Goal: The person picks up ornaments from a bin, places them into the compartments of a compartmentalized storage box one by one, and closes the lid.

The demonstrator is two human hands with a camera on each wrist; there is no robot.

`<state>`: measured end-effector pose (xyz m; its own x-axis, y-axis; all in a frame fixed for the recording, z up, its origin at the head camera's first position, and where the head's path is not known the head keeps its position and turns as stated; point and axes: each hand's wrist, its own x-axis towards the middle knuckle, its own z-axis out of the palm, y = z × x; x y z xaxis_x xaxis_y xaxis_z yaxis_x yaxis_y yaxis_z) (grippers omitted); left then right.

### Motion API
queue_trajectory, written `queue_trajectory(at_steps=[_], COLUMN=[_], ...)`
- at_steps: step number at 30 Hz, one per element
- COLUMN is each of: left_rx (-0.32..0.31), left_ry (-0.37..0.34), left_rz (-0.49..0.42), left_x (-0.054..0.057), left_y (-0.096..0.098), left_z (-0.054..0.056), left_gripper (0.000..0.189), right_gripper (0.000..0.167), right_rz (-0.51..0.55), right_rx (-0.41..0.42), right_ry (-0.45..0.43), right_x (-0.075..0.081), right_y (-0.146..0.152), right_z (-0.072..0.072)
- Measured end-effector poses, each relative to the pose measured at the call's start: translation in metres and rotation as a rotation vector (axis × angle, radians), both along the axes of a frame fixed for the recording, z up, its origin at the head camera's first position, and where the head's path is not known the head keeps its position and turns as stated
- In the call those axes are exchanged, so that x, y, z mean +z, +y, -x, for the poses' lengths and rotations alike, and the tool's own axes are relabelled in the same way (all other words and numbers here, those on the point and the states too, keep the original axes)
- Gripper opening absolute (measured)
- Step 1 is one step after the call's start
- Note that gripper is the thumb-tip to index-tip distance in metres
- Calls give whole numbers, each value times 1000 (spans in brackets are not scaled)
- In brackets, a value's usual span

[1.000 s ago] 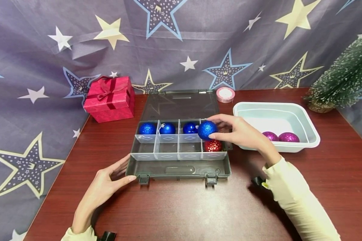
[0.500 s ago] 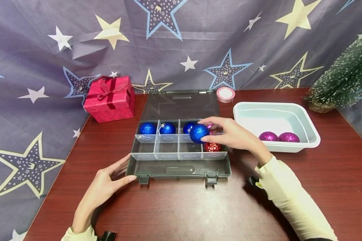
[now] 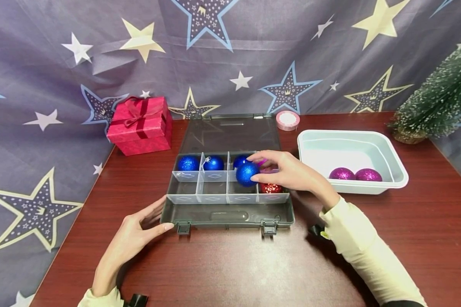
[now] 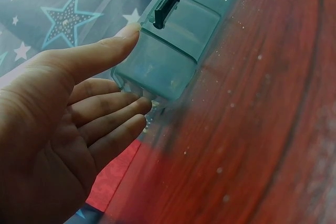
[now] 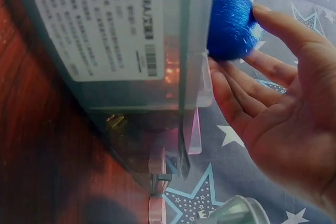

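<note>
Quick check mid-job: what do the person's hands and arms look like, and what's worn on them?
The left hand and right hand are bare; no gloves or rings show. The left sleeve and right sleeve are plain pale yellow. A small black piece shows by the left cuff, another by the right, beside a yellow-green spot.

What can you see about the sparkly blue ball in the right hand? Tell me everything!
The sparkly blue bauble is round, with a coating that looks like glitter. The right hand pinches it above the divided case, mostly over the third column from the left. It partly hides another blue bauble behind it. Whether it touches the case, I can't tell.
</note>
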<state>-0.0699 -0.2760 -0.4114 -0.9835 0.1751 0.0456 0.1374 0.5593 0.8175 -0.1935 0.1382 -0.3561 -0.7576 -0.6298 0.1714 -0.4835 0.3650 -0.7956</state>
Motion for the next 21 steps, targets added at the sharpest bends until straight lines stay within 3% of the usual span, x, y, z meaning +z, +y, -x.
queue_trajectory(at_steps=[10, 21], left_rx=[2, -7], left_ry=[-6, 6], left_rz=[-5, -5], left_x=[0, -1], left_y=[0, -1], left_z=[0, 0], left_gripper=[72, 72], right_gripper=[45, 40], right_rz=[0, -68], right_rx=[-11, -82], right_ry=[9, 52], right_x=[3, 19], right_y=[5, 44], right_z=[-3, -13])
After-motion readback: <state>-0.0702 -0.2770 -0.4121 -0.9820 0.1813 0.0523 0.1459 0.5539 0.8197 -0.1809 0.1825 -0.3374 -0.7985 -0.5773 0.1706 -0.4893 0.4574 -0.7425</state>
